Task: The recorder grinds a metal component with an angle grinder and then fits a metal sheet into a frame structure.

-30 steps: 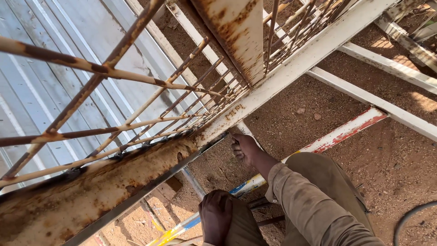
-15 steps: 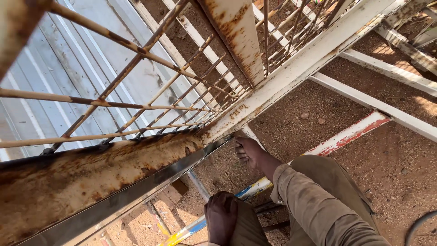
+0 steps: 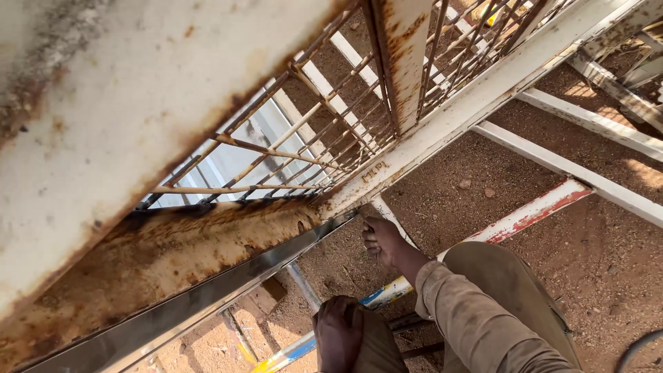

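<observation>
A big rusty white metal gate frame (image 3: 228,249) with thin bars slants across the view, a shiny steel strip (image 3: 207,297) along its lower edge. My right hand (image 3: 382,240) reaches out just below the frame's rail, fingers curled round the end of a white bar (image 3: 387,213) on the ground. Lower down, my left hand (image 3: 338,333) is closed in a fist over a painted pipe (image 3: 387,293) striped blue, yellow and white. Whether it truly grips the pipe is partly hidden. My knee in brown trousers (image 3: 511,297) is at the lower right.
Reddish sandy ground (image 3: 587,255) with small stones lies below. White metal bars (image 3: 587,121) and a red-and-white bar (image 3: 539,211) lie across it at the right. Corrugated metal sheeting (image 3: 235,162) shows through the gate's bars. A dark cable (image 3: 639,349) curls at the bottom right.
The view has swung closer to the frame, so its rusty upper beam now fills the top left. Both hands stay where they were.
</observation>
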